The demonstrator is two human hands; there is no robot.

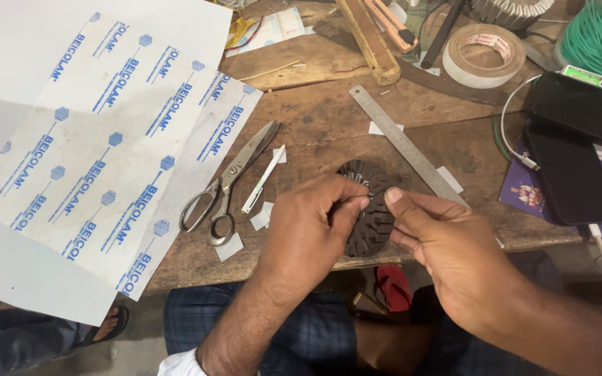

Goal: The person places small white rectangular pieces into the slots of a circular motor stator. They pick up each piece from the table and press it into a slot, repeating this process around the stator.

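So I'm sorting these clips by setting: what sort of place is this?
Probably a small repair workshop: a worn wooden bench with scissors, a steel ruler and a tape roll.

Two dark phones (571, 174) lay at the counter's right side, screens black and blank: one flat rectangle near the edge, a second (583, 108) just behind it, further back. Under the nearer phone sat a purple printed card (524, 188) with a small coloured figure. At the left, a large white sheet (106, 139) bore repeated blue printed marks in slanted rows. A small green label (583, 75) showed beside the green spool.
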